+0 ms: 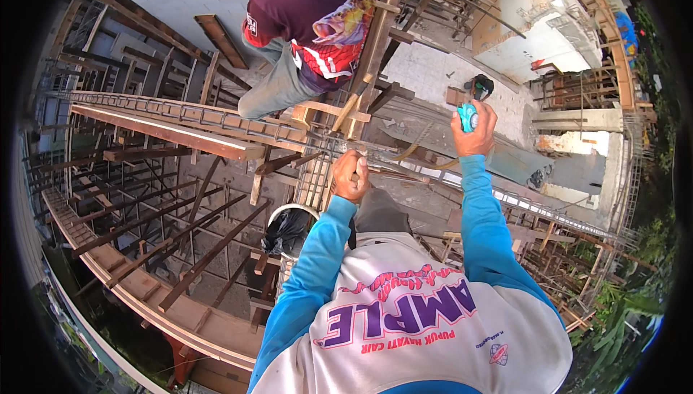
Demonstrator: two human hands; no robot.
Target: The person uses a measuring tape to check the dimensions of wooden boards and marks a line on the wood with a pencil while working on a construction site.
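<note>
My right hand (pixel 474 128) is raised to the right, its fingers wrapped round a teal tape measure (pixel 468 117). A yellowish strip, which looks like the measuring tape (pixel 426 162), sags in a curve between my two hands. My left hand (pixel 351 176) is closed near the crossing of the steel bars, thumb against the fingers; what it grips is hidden. Just beyond it, wooden pieces (pixel 351 109) stick up at the beam joint. Below my left hand stands a white bucket (pixel 294 234) with a black plastic bag (pixel 286 229) in it.
Another person (pixel 310 26) in a maroon shirt sits or crouches ahead on the timber. A rebar cage (pixel 188 109) and wooden beam forms (pixel 166 131) run left. Many timber props (pixel 209 257) stand lower down. A concrete structure (pixel 538 33) rises at the far right.
</note>
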